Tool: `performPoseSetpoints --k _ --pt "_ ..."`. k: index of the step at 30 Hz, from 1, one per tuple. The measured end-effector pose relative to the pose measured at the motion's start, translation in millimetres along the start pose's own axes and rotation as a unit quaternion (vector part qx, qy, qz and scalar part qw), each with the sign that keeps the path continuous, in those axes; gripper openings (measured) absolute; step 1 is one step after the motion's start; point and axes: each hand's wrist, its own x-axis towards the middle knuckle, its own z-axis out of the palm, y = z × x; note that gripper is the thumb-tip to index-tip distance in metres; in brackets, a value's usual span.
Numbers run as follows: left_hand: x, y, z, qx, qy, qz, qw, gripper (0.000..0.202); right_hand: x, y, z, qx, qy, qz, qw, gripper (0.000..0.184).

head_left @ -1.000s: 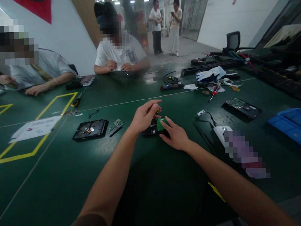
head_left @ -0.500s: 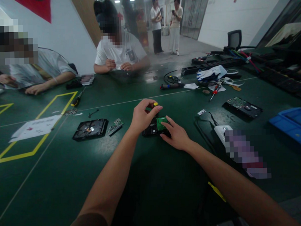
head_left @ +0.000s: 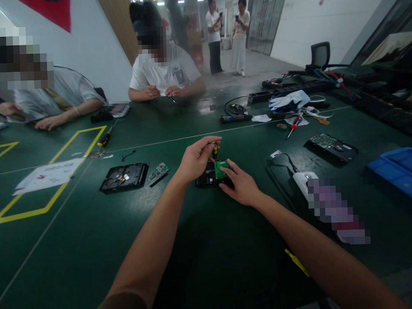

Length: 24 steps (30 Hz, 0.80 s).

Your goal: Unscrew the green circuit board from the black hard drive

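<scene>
At the far left a white paper sheet [head_left: 47, 174] lies on the green table [head_left: 76, 231] across a yellow tape outline [head_left: 55, 196]; it carries lines of print and a small red mark, too small to read. Beyond it lies a black-and-yellow screwdriver [head_left: 104, 139]. Next comes an opened hard drive [head_left: 124, 176] with its platter bared, and just beside it a loose circuit board [head_left: 158, 172]; no label can be made out on either. The left hand [head_left: 196, 160] is clenched around a small yellow-handled screwdriver [head_left: 214, 148], held roughly upright with its tip down at the black hard drive [head_left: 205, 178] in the middle of the table. The drive lies flat between the two hands, its green board [head_left: 221, 168] facing up with no legible markings. The right hand [head_left: 241, 185] lies on the drive's near right corner, fingers stretched out onto the green board, pressing rather than gripping. Further right sit a white device [head_left: 304, 179] with a black cable, another hard drive [head_left: 330, 148] board-side up, and a blue tray [head_left: 400, 168] near the right edge.
</scene>
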Motion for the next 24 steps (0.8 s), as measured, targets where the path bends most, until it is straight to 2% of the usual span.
performPoseSetpoints --k 5,9,13,19,22,24 --pt "-0.1 2.2 0.1 0.147 0.069 0.046 0.986 0.024 0.0 -0.4 0.0 0.001 -0.001 0.005 1.0 0.061" --pt "0.7 2.7 -1.6 0.197 0.086 0.064 0.975 0.026 0.1 -0.3 -0.6 0.006 -0.001 0.001 1.0 0.063" --pt "0.8 5.4 -3.8 0.186 0.037 0.086 0.978 0.034 0.3 -0.3 -0.9 0.003 -0.002 0.001 1.0 0.062" --pt "-1.2 10.7 -1.5 0.128 -0.014 0.057 0.99 0.039 0.1 -0.6 -1.2 0.005 0.0 0.003 1.0 0.061" --pt "-0.7 10.6 1.6 0.122 -0.008 0.055 0.991 0.037 0.1 -0.7 -0.7 0.003 0.001 0.004 1.0 0.062" --pt "0.1 8.9 3.4 0.124 0.027 0.057 0.99 0.031 0.3 -0.6 -0.1 0.003 -0.001 0.006 1.0 0.062"
